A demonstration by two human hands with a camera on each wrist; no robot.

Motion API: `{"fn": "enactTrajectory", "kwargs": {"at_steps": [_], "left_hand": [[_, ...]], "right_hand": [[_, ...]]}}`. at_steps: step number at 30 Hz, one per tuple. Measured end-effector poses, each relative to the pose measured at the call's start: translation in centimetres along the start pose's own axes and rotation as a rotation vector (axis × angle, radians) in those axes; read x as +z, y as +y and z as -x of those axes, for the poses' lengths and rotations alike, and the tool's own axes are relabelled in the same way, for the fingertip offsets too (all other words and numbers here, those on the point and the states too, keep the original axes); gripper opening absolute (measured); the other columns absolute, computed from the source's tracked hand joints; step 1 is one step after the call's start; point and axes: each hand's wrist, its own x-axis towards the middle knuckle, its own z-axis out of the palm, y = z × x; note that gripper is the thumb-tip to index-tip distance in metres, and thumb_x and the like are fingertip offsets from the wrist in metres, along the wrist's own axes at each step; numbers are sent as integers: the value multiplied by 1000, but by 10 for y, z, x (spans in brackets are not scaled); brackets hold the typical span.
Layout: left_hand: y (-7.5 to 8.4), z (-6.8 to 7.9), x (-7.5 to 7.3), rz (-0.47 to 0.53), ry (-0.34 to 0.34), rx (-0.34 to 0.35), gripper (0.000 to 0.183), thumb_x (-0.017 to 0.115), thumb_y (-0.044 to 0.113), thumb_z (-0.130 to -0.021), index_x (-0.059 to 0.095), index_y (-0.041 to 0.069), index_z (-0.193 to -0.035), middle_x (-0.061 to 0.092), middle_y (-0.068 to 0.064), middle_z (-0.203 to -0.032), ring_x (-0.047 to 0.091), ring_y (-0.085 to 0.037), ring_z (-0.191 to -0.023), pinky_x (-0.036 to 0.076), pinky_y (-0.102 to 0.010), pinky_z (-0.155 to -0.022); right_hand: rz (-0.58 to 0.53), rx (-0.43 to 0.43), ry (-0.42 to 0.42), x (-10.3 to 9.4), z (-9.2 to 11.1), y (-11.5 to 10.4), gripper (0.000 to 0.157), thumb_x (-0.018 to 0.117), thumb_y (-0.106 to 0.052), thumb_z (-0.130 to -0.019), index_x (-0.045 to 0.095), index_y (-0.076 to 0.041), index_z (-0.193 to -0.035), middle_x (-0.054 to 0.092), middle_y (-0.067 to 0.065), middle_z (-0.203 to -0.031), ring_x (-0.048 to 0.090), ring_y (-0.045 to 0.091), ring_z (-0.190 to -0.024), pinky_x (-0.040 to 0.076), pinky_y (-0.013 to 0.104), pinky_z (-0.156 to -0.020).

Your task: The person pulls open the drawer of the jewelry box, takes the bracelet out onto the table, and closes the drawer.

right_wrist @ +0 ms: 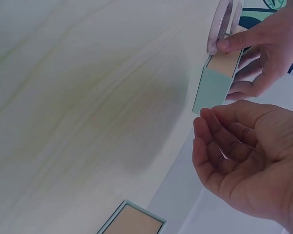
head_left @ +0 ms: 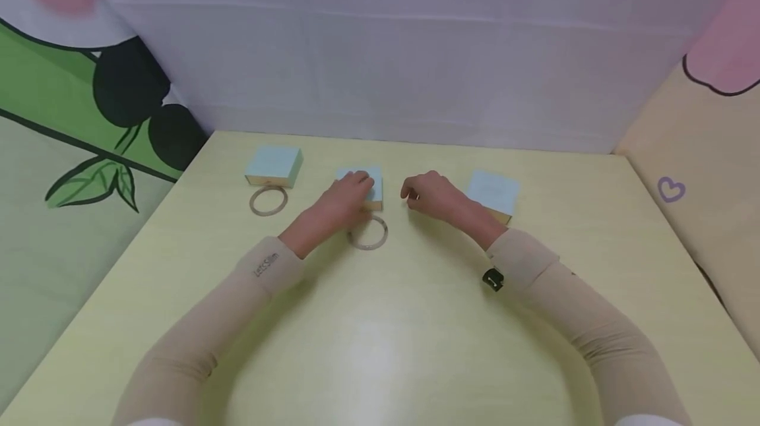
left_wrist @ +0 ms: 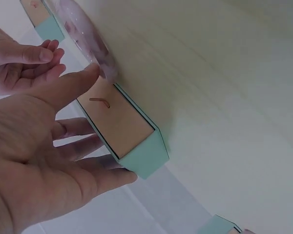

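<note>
My left hand (head_left: 338,205) holds the middle pale blue box (head_left: 377,190), its fingers over the top. In the left wrist view the box (left_wrist: 122,119) shows a tan front with a small brown pull tab. The thumb touches a pinkish translucent bangle (left_wrist: 90,41) beside that front. On the table the same bangle (head_left: 368,248) lies just before the box. My right hand (head_left: 436,195) hovers to the right of the box, fingers loosely curled, holding nothing. In the right wrist view its fingertips (right_wrist: 205,114) appear near the end of the box.
Another pale blue box (head_left: 274,162) stands at the left, with a second bangle (head_left: 267,215) in front of it. A third box (head_left: 495,192) sits at the right, partly behind my right forearm. A pale cloth wall (head_left: 404,76) rises behind the table (head_left: 368,347).
</note>
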Motion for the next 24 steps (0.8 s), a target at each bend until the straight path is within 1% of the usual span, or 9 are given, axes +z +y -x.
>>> {"fn": "enactTrajectory", "kwargs": {"at_steps": [3, 5, 10, 14, 19, 22, 24], "left_hand": [[2, -8, 0, -37, 27, -11, 49, 69, 22, -87, 47, 3, -126, 43, -16, -134, 44, -38, -121, 42, -60, -94], [2, -13, -1, -51, 31, -25, 46, 68, 21, -88, 48, 4, -126, 43, -16, -133, 46, -36, -117, 43, -59, -91], [-4, -26, -6, -66, -3, -64, 48, 66, 19, -90, 46, 3, -131, 42, -16, -134, 47, -35, -115, 45, -57, -90], [-11, -41, -9, -53, -14, -104, 53, 66, 20, -90, 43, 3, -134, 42, -17, -134, 46, -34, -116, 45, -56, -91], [-21, -62, -11, -4, 15, -179, 54, 65, 18, -91, 41, 4, -137, 41, -17, -135, 44, -35, -118, 40, -58, -95], [-25, -71, -12, 26, 38, -203, 54, 66, 19, -89, 42, 3, -135, 42, -18, -133, 46, -36, -116, 38, -60, -96], [-26, -74, -12, 39, 40, -211, 55, 67, 20, -89, 43, 2, -134, 42, -19, -132, 46, -36, -115, 37, -61, -97]], "right_hand": [[4, -9, 1, -2, -4, 1, 18, 59, -8, -90, 68, -4, -105, 70, 7, -96, 63, 20, -88, 52, 33, -75], [9, -13, -4, -3, -6, 2, 18, 59, -8, -90, 69, -4, -105, 70, 7, -96, 63, 20, -88, 52, 33, -75], [20, -21, -24, -5, -9, 5, 18, 59, -9, -90, 69, -5, -104, 70, 7, -96, 63, 20, -89, 52, 33, -76], [24, -20, -30, -7, -12, 8, 17, 59, -9, -90, 69, -5, -104, 70, 8, -97, 63, 21, -91, 52, 34, -78], [15, -24, -39, -8, -16, 11, 18, 59, -8, -90, 69, -5, -104, 70, 7, -97, 64, 20, -91, 52, 33, -77], [0, -30, -37, -6, -17, 11, 18, 58, -8, -90, 69, -5, -105, 70, 8, -98, 63, 20, -91, 52, 33, -78], [-6, -33, -38, -5, -18, 11, 18, 58, -9, -91, 69, -5, -105, 70, 8, -98, 63, 21, -91, 52, 33, -77]]}}
